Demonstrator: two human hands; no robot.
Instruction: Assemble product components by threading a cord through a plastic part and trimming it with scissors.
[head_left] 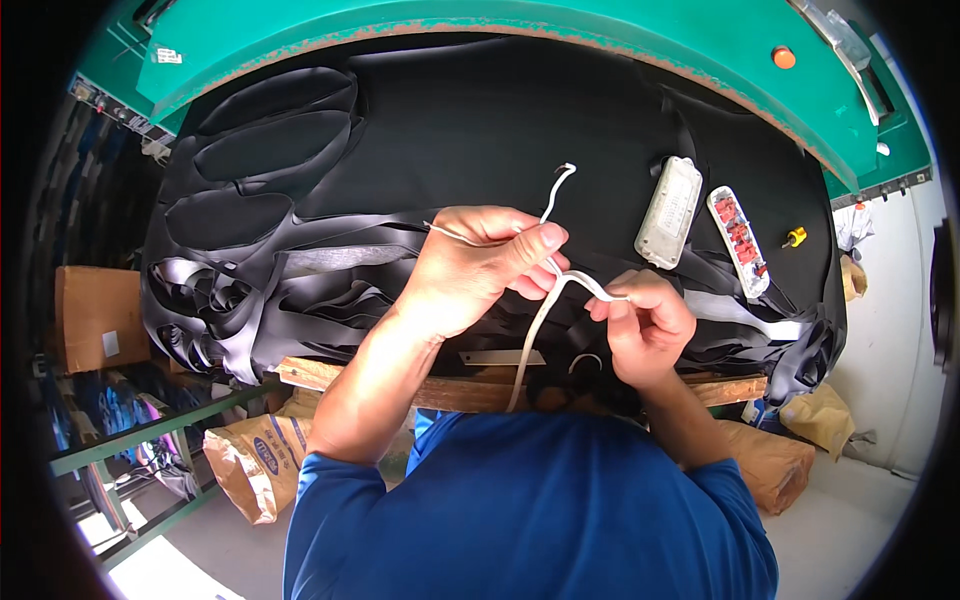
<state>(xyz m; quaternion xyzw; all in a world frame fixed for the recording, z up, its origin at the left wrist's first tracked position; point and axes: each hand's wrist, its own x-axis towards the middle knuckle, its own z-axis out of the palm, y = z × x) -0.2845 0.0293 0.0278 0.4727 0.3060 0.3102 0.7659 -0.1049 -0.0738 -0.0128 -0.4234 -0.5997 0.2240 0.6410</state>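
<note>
A white electrical cable comes up from the table's front edge and splits into strands between my hands. My left hand pinches the cable, thumb on top. One strand sticks up past the thumb with a bent tip, and a thin strand pokes out on the left side. My right hand grips another strand, which arches over from the left. To the right lie two parts of a long pale casing: a closed-looking half and a half with red parts inside. A small yellow-handled screwdriver lies beyond them.
Black sheet material with oval cut-outs covers the table, its loose strips heaped near the front. A green machine beam with an orange button spans the back. A cardboard box stands left; paper sacks sit below.
</note>
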